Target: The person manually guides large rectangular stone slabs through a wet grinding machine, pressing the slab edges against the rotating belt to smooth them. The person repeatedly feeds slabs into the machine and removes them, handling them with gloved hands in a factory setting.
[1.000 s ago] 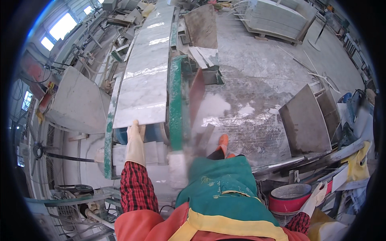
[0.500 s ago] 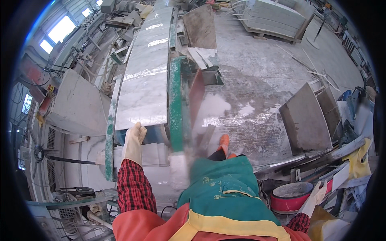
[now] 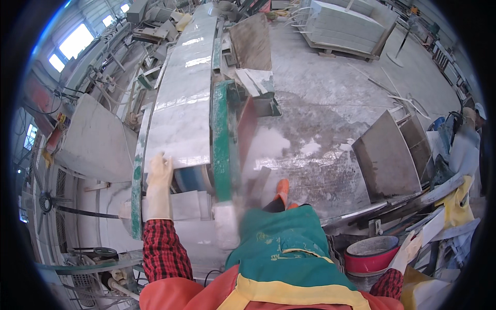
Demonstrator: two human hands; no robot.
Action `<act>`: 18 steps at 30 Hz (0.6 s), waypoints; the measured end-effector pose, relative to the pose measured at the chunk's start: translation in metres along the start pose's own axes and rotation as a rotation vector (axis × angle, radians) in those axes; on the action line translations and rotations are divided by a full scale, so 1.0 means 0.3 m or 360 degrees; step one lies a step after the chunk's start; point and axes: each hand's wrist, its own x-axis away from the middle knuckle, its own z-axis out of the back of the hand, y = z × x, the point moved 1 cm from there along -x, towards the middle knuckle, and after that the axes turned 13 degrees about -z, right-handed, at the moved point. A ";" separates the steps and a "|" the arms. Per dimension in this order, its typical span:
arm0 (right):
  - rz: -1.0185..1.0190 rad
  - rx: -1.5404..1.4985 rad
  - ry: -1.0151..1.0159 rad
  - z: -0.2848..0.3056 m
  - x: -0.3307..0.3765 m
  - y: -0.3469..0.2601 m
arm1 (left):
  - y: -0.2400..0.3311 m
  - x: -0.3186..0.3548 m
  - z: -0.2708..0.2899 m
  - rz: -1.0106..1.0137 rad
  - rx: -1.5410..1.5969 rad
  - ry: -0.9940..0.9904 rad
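My left hand, in a pale glove, lies at the near left corner of a long white marble slab. Its fingers are curled at the slab's edge, the tips on the top face. The slab rests on a machine bed between green rails, above a blue roller. Far to my right, my gloved right hand reaches beside a red bucket. Its fingertips meet the lower end of a flat white strip; whether they have closed on it is too small to tell.
White offcuts lie below the slab's near end. A large stone slab leans at the left, near a spoked handwheel. Grey slabs lean at the right, beside a yellow cloth. A crate-like stack stands farther off.
My left hand has slid left along the slab's near edge to its corner. My right hand has come closer to the white strip. The view has shifted slightly.
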 end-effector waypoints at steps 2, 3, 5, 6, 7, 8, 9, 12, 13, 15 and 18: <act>0.0044 0.0078 0.0059 -0.044 -0.046 0.040 | 0.089 -0.024 -0.042 -0.0203 0.0069 -0.0114; 0.0041 0.0132 0.0077 -0.072 -0.068 0.069 | 0.122 -0.055 -0.113 -0.0358 0.0072 -0.0092; 0.0062 0.0124 0.0097 -0.135 -0.122 0.095 | 0.151 -0.099 -0.203 -0.0508 0.0081 -0.0114; 0.0078 0.0064 0.0095 -0.153 -0.134 0.085 | 0.162 -0.111 -0.226 -0.0514 0.0084 -0.0161; 0.0091 0.0006 0.0094 -0.168 -0.150 0.079 | 0.171 -0.122 -0.248 -0.0522 0.0089 -0.0209; 0.0059 -0.0031 0.0076 -0.179 -0.167 0.077 | 0.178 -0.128 -0.268 -0.0518 0.0048 -0.0179; 0.0017 -0.0060 0.0047 -0.186 -0.158 0.074 | 0.190 -0.134 -0.289 -0.0525 -0.0002 -0.0158; 0.0017 -0.0237 0.0066 -0.085 -0.075 -0.030 | 0.192 -0.133 -0.280 -0.0514 -0.0053 -0.0146; 0.0035 -0.0305 0.0097 -0.054 -0.061 -0.052 | 0.188 -0.134 -0.273 -0.0514 -0.0040 -0.0155; -0.0131 -0.0207 -0.0058 -0.018 -0.103 -0.054 | 0.181 -0.143 -0.278 -0.0507 -0.0024 -0.0185; -0.0210 -0.0145 -0.0049 -0.043 -0.147 0.020 | 0.181 -0.165 -0.303 -0.0494 -0.0005 -0.0226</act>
